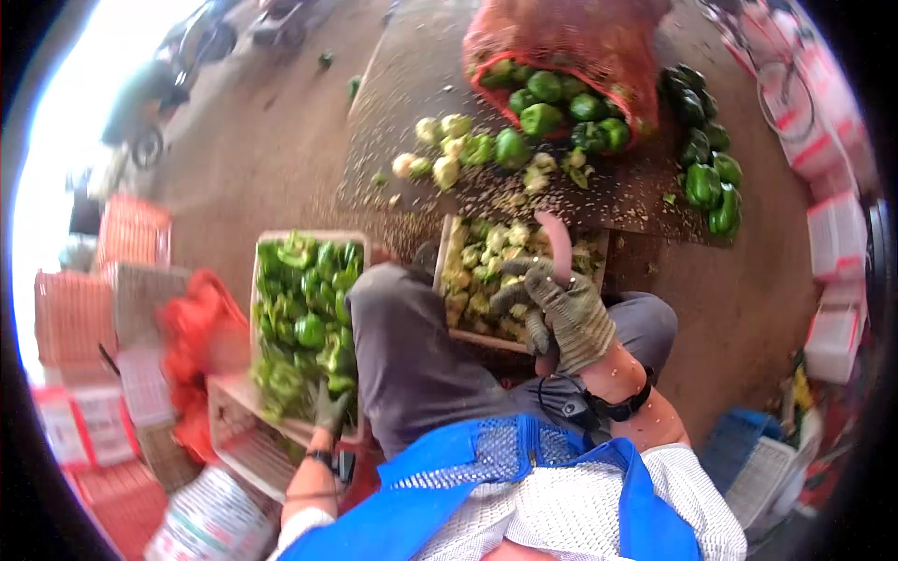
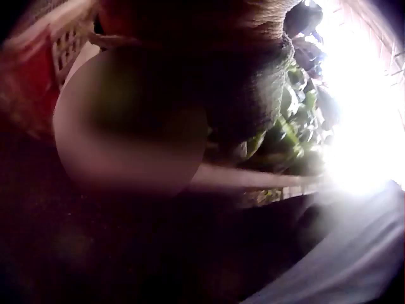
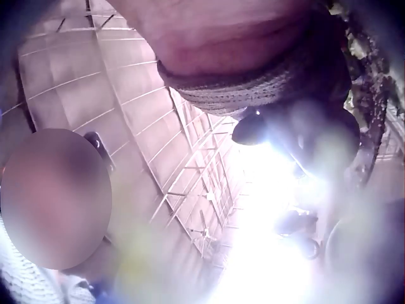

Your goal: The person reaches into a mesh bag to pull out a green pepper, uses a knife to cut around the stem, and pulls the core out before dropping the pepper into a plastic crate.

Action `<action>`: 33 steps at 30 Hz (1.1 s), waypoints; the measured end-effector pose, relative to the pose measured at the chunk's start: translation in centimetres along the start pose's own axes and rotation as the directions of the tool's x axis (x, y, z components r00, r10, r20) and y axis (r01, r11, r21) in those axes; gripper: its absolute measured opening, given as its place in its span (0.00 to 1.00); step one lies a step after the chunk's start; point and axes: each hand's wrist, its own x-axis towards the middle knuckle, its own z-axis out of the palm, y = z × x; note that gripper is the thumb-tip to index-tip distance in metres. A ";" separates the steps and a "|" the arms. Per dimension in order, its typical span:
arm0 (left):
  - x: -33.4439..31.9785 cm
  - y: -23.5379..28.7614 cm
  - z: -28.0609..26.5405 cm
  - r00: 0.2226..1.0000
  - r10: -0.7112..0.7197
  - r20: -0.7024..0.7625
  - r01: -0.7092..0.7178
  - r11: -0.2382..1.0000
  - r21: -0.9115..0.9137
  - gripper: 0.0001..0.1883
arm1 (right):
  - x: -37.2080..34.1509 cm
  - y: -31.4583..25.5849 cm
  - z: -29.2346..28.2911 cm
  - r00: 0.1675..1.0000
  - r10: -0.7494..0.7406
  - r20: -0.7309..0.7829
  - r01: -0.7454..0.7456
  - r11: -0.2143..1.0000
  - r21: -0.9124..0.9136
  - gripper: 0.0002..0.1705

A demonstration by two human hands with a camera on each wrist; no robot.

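Observation:
In the head view my gloved right hand [image 1: 571, 313] grips a curved pinkish tool [image 1: 556, 241], which points up past the fingers; its kind is unclear. Beneath that hand, a crate [image 1: 486, 338] between the knees holds pale green pepper cores [image 1: 468, 252]. My gloved left hand [image 1: 329, 409] reaches among green peppers [image 1: 309, 329] at the near end of a pale crate [image 1: 313, 236]; its fingertips are partly hidden there. Left glove [image 2: 253, 95] and right glove cuff [image 3: 234, 95] show in the wrist views, without the fingers.
Whole green peppers spill from a red mesh sack [image 1: 571, 47] onto a dark seed-strewn sheet [image 1: 402, 93]. Loose cores [image 1: 445, 171] lie before it, and more peppers [image 1: 703, 187] line its right side. Stacked crates [image 1: 75, 318] and red netting [image 1: 201, 327] stand at left.

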 end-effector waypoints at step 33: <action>15.7 64.9 -25.8 0.587 0.807 0.070 -0.270 0.276 -0.922 0.49 | 5.8 -1.5 -14.5 0.952 -0.264 -0.157 0.223 0.945 -0.238 0.36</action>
